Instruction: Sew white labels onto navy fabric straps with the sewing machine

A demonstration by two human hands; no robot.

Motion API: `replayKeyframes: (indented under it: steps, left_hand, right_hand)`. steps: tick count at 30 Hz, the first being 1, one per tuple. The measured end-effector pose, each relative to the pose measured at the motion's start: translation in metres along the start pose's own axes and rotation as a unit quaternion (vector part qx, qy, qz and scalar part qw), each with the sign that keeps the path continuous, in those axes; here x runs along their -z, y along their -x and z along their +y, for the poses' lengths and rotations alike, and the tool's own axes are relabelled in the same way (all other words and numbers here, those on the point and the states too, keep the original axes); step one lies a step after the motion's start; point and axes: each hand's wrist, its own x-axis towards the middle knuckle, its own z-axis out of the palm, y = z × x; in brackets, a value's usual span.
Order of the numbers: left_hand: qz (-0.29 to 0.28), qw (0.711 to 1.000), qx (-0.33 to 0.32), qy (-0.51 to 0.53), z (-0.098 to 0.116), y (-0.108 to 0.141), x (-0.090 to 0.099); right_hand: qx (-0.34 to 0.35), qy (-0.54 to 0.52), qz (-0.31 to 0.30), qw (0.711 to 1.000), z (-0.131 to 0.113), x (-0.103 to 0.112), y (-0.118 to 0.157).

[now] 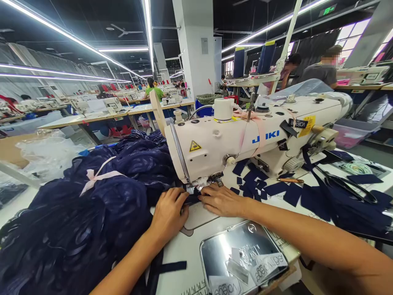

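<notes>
A white sewing machine [215, 141] stands over the worktable. Just under its needle area, a narrow piece of navy fabric [193, 199] lies between my two hands. My left hand [168, 209] is closed at the fabric's left side, fingers bent and thumb tucked in. From the right, my right hand [224, 200] reaches in with fingers pressed together on the fabric close to the presser foot. The needle and some fingertips are hidden. A large heap of shiny navy fabric [119, 200] lies against the machine's left, tied with a pale pink ribbon [102, 177].
A metal tin lid [242, 254] with several printed labels sits in front. Right of the needle lie navy fabric pieces [288, 193], a wooden-handled tool [288, 180] and black scissors [350, 186]. A navy strip [172, 267] lies near the front. Other people work at machines behind.
</notes>
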Motion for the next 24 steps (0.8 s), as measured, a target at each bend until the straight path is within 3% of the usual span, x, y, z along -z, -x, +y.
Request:
replayKeyframes:
  steps: [5, 16, 20, 24]
  left_hand:
    - [0.001, 0.993, -0.104, -0.052, 0.013, -0.008, -0.009]
    - [0.024, 0.986, -0.156, -0.053, 0.012, -0.009, -0.020]
    - [0.001, 0.992, -0.129, -0.001, 0.009, -0.006, -0.019]
    - [-0.060, 0.992, -0.104, 0.047, 0.005, 0.004, -0.014]
  right_hand:
    - [-0.005, -0.052, 0.012, 0.999, 0.007, -0.003, 0.000]
    - [-0.034, -0.158, 0.028, 0.986, 0.015, -0.004, -0.002]
    - [0.009, -0.100, 0.024, 0.995, 0.013, 0.001, 0.001]
    - [0.028, 0.006, 0.006, 1.000, 0.005, 0.005, 0.002]
